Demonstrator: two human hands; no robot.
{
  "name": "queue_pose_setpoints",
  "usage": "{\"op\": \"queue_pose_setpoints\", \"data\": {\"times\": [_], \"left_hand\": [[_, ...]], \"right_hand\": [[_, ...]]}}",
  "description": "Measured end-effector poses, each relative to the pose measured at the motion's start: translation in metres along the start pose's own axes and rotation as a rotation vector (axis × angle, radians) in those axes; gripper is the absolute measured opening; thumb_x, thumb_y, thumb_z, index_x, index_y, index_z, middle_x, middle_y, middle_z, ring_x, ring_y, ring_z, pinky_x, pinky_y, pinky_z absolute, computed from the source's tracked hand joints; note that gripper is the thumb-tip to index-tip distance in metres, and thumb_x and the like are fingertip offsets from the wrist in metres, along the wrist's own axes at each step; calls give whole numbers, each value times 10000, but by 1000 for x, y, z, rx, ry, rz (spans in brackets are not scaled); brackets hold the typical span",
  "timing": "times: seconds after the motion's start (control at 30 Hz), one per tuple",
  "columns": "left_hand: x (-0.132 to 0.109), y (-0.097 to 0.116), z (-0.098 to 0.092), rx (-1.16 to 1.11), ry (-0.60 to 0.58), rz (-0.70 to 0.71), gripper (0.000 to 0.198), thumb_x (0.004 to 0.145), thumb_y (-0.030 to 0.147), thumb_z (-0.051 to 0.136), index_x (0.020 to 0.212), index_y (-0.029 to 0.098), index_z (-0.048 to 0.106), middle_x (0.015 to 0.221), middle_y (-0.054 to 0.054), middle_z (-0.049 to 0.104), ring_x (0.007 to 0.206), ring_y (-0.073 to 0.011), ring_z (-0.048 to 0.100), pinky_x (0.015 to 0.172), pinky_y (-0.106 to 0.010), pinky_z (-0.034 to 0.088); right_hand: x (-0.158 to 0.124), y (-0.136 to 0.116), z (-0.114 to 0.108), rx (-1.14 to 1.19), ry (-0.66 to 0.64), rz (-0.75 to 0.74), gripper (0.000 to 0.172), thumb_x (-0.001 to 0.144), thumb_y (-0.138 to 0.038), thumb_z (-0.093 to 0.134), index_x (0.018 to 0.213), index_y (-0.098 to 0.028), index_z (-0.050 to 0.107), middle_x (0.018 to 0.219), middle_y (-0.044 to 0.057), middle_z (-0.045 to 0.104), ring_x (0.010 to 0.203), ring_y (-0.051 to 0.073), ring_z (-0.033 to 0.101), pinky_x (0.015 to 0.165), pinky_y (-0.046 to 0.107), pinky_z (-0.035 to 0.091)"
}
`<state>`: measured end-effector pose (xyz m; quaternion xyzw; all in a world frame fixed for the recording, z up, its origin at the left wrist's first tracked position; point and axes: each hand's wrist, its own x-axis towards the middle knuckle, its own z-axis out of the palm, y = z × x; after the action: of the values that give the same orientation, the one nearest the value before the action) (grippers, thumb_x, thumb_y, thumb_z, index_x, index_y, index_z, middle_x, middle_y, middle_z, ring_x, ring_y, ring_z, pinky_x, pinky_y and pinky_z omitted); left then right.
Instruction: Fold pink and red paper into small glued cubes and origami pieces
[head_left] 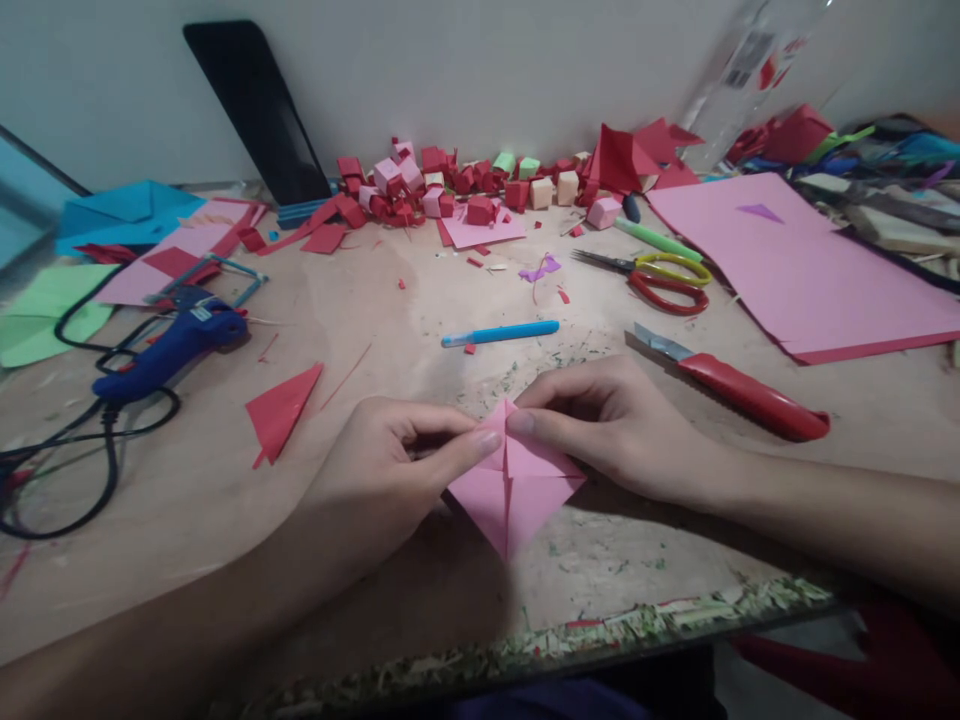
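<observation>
A small pink paper [517, 505], folded into a diamond with its flaps meeting along the middle, is between my two hands near the table's front edge. My left hand [401, 455] pinches its upper left side, thumb on top and the fingers partly tucked behind. On the upper right side, close to the top corner, my right hand [607, 420] pinches it with thumb and curled fingers. Beyond the paper lies a blue pen [502, 333]. A red folded paper piece [286, 412] rests to the left of my left hand. To the right is a red utility knife [750, 390], blade out.
Scissors [667, 280] and a green pen [664, 240] lie at the right, beside large pink sheets [795, 270]. A blue glue gun [172, 345] with its cord is at the left. Several small paper cubes [480, 208] line the wall near a leaning black phone [255, 105] and a clear bottle [742, 80].
</observation>
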<state>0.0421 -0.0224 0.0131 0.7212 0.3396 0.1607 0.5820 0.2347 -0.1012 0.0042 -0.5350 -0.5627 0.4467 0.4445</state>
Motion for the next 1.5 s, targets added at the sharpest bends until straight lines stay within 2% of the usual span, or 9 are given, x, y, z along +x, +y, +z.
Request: {"op": "queue_pose_setpoints", "data": {"times": [0.23, 0.63, 0.8, 0.9, 1.03, 1.17, 1.27, 1.5], "left_hand": [[0, 0, 0, 21, 25, -9, 190, 843, 267, 719, 690, 217, 819, 660, 29, 751, 596, -88, 593, 513, -143, 406], [-1, 0, -1, 6, 13, -28, 207, 842, 294, 719, 672, 210, 803, 654, 26, 735, 595, -91, 581, 517, -145, 411], [1, 1, -5, 13, -89, -27, 233, 920, 342, 659, 796, 222, 817, 784, 13, 779, 744, -139, 675, 617, -168, 485], [1, 1, -6, 67, -64, -18, 276, 937, 355, 634, 788, 209, 816, 777, 1, 774, 751, -152, 679, 634, -188, 485], [0, 0, -3, 32, 25, -13, 231, 906, 349, 672, 811, 221, 838, 756, 6, 771, 766, -163, 692, 649, -198, 498], [0, -2, 0, 21, 52, -11, 194, 882, 331, 705, 800, 233, 851, 750, 9, 787, 724, -145, 671, 614, -186, 484], [2, -2, 1, 28, 60, -9, 190, 881, 324, 708, 803, 239, 858, 754, 8, 797, 696, -139, 663, 596, -188, 476], [1, 1, 0, 9, 59, -17, 152, 877, 303, 734, 814, 245, 859, 794, 10, 816, 767, -162, 715, 646, -196, 519]], "right_hand": [[0, -2, 0, -31, 4, -13, 221, 911, -228, 675, 747, -102, 751, 637, -1, 658, 548, 71, 514, 477, 182, 390], [-2, -1, 0, -15, 1, -23, 189, 918, -211, 685, 799, -96, 776, 634, -7, 673, 540, 65, 537, 471, 171, 397], [-2, 1, 0, 17, 46, -36, 208, 918, -254, 710, 786, -106, 772, 677, 8, 699, 581, 77, 562, 513, 175, 431], [-1, 1, 0, 47, 25, 1, 203, 913, -283, 730, 810, -115, 775, 709, 14, 702, 611, 88, 571, 530, 183, 438], [0, 0, -1, 85, -62, 54, 282, 898, -312, 765, 698, -125, 696, 610, -28, 586, 551, 72, 494, 477, 180, 363], [1, 1, -1, 65, -69, 29, 416, 907, -334, 762, 588, -139, 579, 549, -58, 459, 512, 55, 389, 448, 192, 286], [1, 2, 0, 29, -65, 11, 430, 920, -355, 749, 592, -138, 574, 557, -61, 437, 523, 56, 363, 455, 200, 275], [1, 0, 0, -11, -73, 16, 441, 935, -406, 727, 607, -150, 581, 569, -55, 447, 537, 69, 374, 472, 213, 297]]}}
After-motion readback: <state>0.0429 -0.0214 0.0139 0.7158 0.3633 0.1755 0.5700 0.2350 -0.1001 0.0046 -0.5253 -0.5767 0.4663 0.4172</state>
